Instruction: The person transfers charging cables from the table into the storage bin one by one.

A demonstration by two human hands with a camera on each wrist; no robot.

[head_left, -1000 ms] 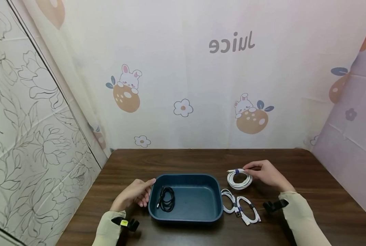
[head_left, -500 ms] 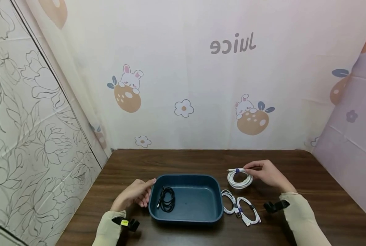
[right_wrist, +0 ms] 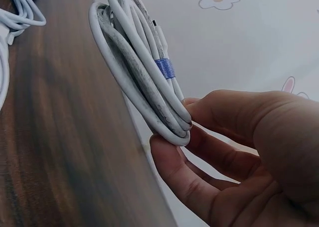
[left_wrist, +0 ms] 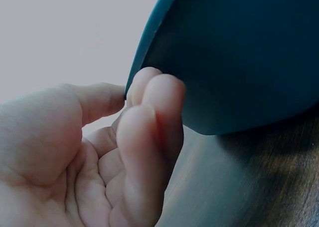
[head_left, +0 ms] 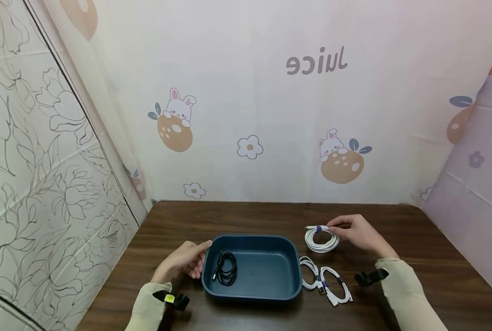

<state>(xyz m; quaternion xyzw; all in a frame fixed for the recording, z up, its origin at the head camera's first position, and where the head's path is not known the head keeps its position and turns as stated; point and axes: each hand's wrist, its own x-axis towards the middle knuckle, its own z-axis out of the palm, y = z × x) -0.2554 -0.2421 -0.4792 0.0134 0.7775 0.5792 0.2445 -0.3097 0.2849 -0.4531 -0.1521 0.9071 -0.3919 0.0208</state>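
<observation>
My left hand (head_left: pixel 184 261) grips the left side of a dark blue rectangular tray (head_left: pixel 266 276). Its thumb touches the tray rim (left_wrist: pixel 147 37) while the other fingers bend against the outer wall. Inside the tray, toward its left end, lies a coiled black cable (head_left: pixel 228 278). To the right of the tray, my right hand (head_left: pixel 359 235) pinches a coiled white cable (head_left: pixel 323 248) by its right edge, between thumb and fingers. The right wrist view shows that coil raised at a slant, with greyish smudges and a purple tie (right_wrist: pixel 165 68) around it.
Two smaller white cable coils lie on the wooden table (head_left: pixel 229 216) just right of the tray: the left one (head_left: pixel 308 262) beside its wall, the other (head_left: pixel 347 292) further right. A patterned curtain (head_left: pixel 246 92) hangs behind the table, and another floral sheet (head_left: pixel 64 193) stands at left.
The head view has shifted slightly, so the scene sits a little further right. Both hands, the tray and the cables otherwise look unchanged.
</observation>
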